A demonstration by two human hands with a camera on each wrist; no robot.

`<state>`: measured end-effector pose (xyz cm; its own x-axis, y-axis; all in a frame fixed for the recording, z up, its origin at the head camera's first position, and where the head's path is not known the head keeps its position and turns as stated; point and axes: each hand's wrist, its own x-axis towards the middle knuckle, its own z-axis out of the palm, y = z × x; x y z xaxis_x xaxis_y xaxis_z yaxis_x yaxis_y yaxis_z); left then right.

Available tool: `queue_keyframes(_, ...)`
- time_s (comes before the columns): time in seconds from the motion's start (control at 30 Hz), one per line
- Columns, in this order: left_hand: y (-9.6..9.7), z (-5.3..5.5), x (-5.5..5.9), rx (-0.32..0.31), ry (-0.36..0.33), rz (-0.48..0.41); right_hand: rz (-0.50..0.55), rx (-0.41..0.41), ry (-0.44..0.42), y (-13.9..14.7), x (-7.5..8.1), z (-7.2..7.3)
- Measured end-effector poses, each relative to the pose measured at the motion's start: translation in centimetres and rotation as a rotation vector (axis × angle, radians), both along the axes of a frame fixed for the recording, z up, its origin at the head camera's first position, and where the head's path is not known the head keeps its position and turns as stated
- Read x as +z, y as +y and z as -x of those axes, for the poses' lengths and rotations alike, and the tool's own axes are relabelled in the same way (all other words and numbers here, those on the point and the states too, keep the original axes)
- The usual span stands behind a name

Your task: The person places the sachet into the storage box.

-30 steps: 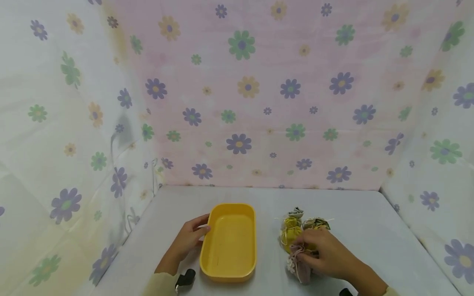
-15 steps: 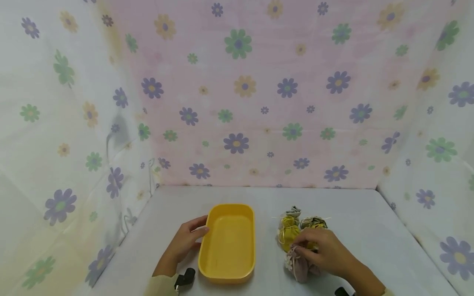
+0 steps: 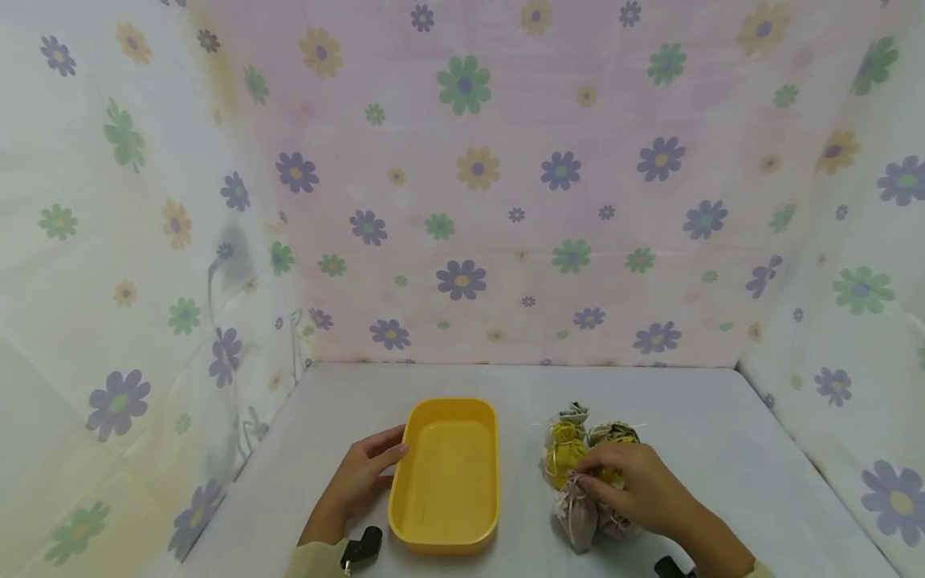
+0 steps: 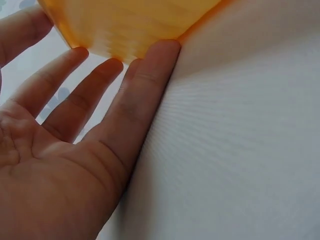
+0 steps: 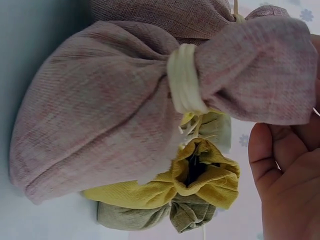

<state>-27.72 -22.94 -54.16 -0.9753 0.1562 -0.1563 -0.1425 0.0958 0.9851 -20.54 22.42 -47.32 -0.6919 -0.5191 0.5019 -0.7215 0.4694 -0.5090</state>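
Observation:
My right hand [image 3: 636,488] pinches the gathered top of a mauve cloth drawstring pouch [image 3: 578,514]. In the right wrist view that pouch [image 5: 95,105] has a cream cord wound round its neck, and the curled fingers [image 5: 290,150] are at its top edge. Behind it stand a yellow pouch [image 3: 565,457] and others, partly hidden by the hand. My left hand [image 3: 361,474] rests against the left side of a yellow rectangular tray [image 3: 444,539]. Its extended fingertips touch the tray wall [image 4: 125,30] in the left wrist view.
A second mauve pouch [image 5: 160,20] lies close to the held one, with a grey-green pouch [image 5: 132,215] on the other side. Flowered cloth walls [image 3: 462,201] enclose the white table [image 3: 347,385] at the back and both sides.
My right hand has drawn the mauve pouch's top up slightly, and the pouch now stands more upright. The left hand and tray stay in place; the head view has shifted a little.

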Motion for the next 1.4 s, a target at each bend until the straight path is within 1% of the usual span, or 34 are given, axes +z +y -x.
queue_keyframes(0.17,-0.2,-0.1,-0.5,0.018,0.006,-0.008,0.025,0.043,0.077,-0.3,0.8,0.3)
queue_keyframes(0.3,-0.3,0.0,-0.6,0.008,0.014,-0.007,0.025,0.052,0.101,-0.5,1.5,0.5)
queue_keyframes(0.4,-0.2,0.1,-0.6,0.003,0.004,0.004,0.029,0.056,0.108,-0.7,2.2,0.7)
queue_keyframes(0.5,-0.1,0.1,-0.5,-0.004,0.004,0.014,0.044,0.065,0.136,-1.0,2.8,1.0)
queue_keyframes(0.6,0.0,0.0,-0.5,-0.009,0.001,0.014,0.055,0.073,0.143,-1.3,3.4,1.2)
queue_keyframes(0.63,0.0,0.0,-0.5,-0.013,0.011,0.016,0.052,0.070,0.148,-1.5,3.6,1.3)
queue_keyframes(0.8,-0.1,-0.1,-0.6,-0.013,0.019,0.013,0.035,0.067,0.163,-2.2,4.4,1.9)
queue_keyframes(0.9,-0.2,-0.1,-0.6,0.000,0.001,0.011,0.036,0.092,0.173,-2.6,4.8,2.4)
queue_keyframes(1.07,-0.2,0.0,-0.7,0.012,-0.022,-0.003,0.054,0.118,0.160,-3.3,5.3,3.0)
queue_keyframes(1.23,-0.2,-0.1,-0.5,0.005,0.002,-0.008,0.067,0.114,0.179,-4.0,5.5,3.4)
queue_keyframes(1.4,0.0,-0.3,0.0,0.013,0.047,0.035,0.054,0.102,0.186,-4.6,5.8,3.8)
